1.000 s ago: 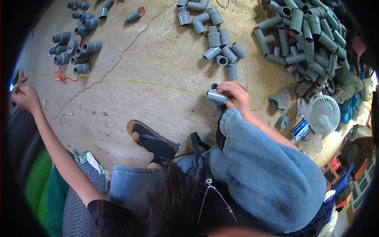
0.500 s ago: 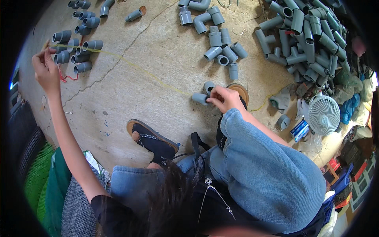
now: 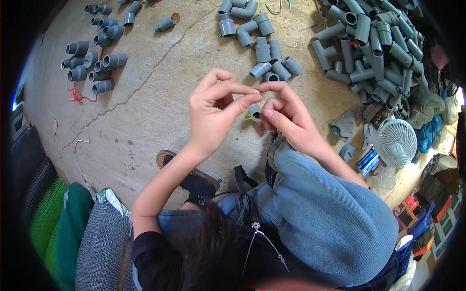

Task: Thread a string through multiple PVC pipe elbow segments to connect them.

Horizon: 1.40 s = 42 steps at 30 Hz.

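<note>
Left hand joined right hand — fitting mostly hidden.

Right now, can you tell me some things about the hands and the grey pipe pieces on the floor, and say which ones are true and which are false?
1. The left hand and the right hand meet fingertip to fingertip over the bare concrete floor. True.
2. A thin yellow-green string is pinched between the two hands. True.
3. The small white round fan lies at the person's left. False: it lies at the right, below the big heap of grey plastic pipe fittings.
4. The red string is in the left hand. False: it lies on the floor beside a small group of grey pipe fittings.
5. A dark sandal shows below the hands. True.
</note>
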Each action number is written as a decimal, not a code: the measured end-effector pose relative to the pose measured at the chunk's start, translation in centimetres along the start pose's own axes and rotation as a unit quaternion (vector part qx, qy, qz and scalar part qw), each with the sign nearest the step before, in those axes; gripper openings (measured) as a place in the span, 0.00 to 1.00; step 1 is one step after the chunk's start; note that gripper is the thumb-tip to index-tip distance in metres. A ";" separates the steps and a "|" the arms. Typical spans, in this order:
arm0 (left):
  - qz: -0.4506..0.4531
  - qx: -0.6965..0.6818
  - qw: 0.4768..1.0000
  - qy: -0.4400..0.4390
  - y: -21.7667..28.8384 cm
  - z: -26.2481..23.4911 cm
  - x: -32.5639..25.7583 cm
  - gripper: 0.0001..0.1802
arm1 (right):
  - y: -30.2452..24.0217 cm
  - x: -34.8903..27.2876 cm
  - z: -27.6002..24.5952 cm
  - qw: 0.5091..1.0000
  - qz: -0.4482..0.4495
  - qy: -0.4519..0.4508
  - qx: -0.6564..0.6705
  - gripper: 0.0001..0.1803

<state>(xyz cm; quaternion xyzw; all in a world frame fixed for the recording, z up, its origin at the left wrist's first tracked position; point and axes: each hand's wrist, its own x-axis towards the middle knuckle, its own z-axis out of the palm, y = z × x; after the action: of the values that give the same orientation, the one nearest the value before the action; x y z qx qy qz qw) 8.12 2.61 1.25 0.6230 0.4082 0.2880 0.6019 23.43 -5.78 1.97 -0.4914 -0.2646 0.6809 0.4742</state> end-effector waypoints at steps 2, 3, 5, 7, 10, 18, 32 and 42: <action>-0.018 -0.044 0.999 -0.001 -0.9 0.7 0.8 0.02 | 0.7 -0.2 -1.4 0.998 0.004 0.025 -0.064 0.07; -0.039 -0.086 0.996 0.000 -1.5 1.1 1.2 0.02 | 1.1 -0.2 -1.9 0.991 0.011 0.048 -0.126 0.06; -0.030 -0.106 0.994 0.002 -3.7 2.1 2.0 0.04 | 1.2 -0.2 -2.4 0.984 -0.018 0.074 -0.161 0.05; -0.097 -0.027 0.994 0.034 -5.8 3.5 3.5 0.12 | 0.7 -0.1 -3.0 0.961 -0.044 0.131 -0.239 0.04; -0.067 0.200 0.977 0.029 -8.7 6.2 4.6 0.21 | 1.2 0.3 -4.0 0.948 -0.067 0.202 -0.235 0.04; -0.076 0.211 0.975 0.001 -10.4 6.7 4.4 0.26 | 0.1 0.3 -5.1 0.879 -0.126 0.253 -0.385 0.05; -0.113 0.162 0.971 -0.132 -11.6 5.7 1.8 0.18 | 0.2 0.2 -4.0 0.939 -0.055 0.233 -0.246 0.08; -0.212 -0.542 0.813 -0.017 -10.4 3.0 3.3 0.14 | -0.6 -0.1 -3.2 0.945 -0.118 0.231 -0.199 0.04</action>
<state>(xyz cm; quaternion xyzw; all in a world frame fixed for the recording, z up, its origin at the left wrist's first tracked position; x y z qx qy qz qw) 10.60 3.30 -9.77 0.0985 0.2982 0.3172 0.8949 26.66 -5.93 1.29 -0.6850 -0.3340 0.4208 0.4921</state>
